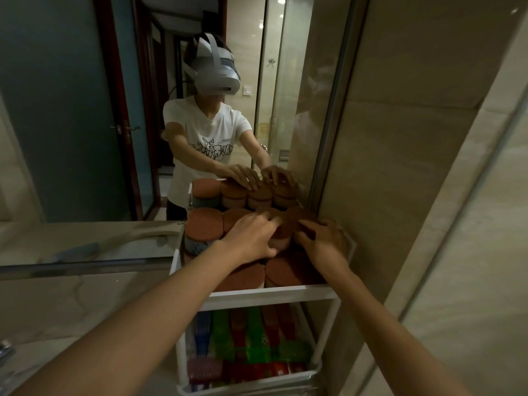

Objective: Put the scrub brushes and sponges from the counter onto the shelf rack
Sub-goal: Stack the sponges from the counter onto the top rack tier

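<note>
nearest the camera, both bare forearms reached forward over the pale counter [71, 298] toward the white shelf rack [257, 295], which stood against the mirror [85, 110] and the tiled wall. the lower tier held upright coloured packs [251, 335], green, red and blue; contents too dim to name. the upper tier was packed with round sponges [204, 224], rust-brown scouring tops over paler bodies, standing on end and touching one another. the left hand [251, 238] lay across the middle sponge [281, 237], fingers spread over its top and thumb down its side, so it appeared to grip it. the right hand [323, 242] sat just beside, fingers bent with tips on the top of the rear right sponge [297, 217]; whether it pinched or only pressed could not be told. judgement: these pieces would be light, soft and compressible, rough on top so unlikely to slip, and not fragile; the main risk was toppling neighbours in so tight a row. best hold judged to be thumb and fingers on opposite sides of the body, gently enough not to squash it, or a flat palm on top to seat it. beyond, the mirror doubled the rear row and showed the person in a headset and white shirt.
</note>
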Available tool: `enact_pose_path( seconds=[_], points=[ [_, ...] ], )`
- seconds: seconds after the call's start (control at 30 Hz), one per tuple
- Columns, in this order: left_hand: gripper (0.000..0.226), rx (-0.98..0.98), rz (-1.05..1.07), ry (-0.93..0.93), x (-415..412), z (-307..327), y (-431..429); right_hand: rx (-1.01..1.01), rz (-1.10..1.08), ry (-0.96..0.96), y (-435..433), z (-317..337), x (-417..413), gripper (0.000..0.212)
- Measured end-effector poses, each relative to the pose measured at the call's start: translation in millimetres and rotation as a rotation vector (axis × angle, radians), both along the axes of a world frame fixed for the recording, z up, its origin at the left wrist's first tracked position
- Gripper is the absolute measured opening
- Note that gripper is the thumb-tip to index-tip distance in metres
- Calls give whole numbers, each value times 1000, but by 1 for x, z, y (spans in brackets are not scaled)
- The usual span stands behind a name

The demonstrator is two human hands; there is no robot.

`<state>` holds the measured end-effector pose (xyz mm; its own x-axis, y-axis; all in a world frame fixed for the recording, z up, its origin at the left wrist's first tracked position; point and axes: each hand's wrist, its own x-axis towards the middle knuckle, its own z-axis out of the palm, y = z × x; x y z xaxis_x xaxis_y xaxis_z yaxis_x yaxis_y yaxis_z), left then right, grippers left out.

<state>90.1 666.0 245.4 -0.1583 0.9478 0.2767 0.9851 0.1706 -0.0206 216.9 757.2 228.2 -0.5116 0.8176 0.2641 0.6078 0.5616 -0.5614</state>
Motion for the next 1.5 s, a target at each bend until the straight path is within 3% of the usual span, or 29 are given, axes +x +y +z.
enact_pose_path(
  seconds=[0.1, 0.4, 0.6, 0.73, 0.87, 1.1, 1.23, 1.3, 1.43, 1.5],
  points=[
    [48, -6, -46, 79, 6, 2, -3, 18, -17, -28, 2, -3, -3, 41],
    [31, 49, -116, 44, 12, 6, -11, 25, 0, -75, 4, 0, -2, 41],
    [33, 7, -65, -41, 16, 1, -15, 88, 5, -150, -1, -2, 3, 43],
    [36, 17, -30, -74, 23, 5, -17, 37, 34, -76, -13, -1, 8, 43],
    [40, 204, 31, -237, 43, 4, -42, 99, 12, 76, -44, 0, 26, 32],
    [17, 531, 20, -560, 90, -44, -124, 161, -45, 256, -133, -33, 66, 22],
    [14, 392, 46, -680, 115, -105, -157, 32, -59, 238, -183, -91, 95, 46],
    [18, 185, 81, -726, 125, -143, -172, -91, -113, 168, -202, -128, 112, 55],
    [26, -186, 111, -767, 142, -211, -195, -331, -169, -28, -231, -187, 152, 26],
    [34, -366, 104, -739, 150, -235, -202, -394, -219, -188, -239, -209, 169, 25]
  ],
)
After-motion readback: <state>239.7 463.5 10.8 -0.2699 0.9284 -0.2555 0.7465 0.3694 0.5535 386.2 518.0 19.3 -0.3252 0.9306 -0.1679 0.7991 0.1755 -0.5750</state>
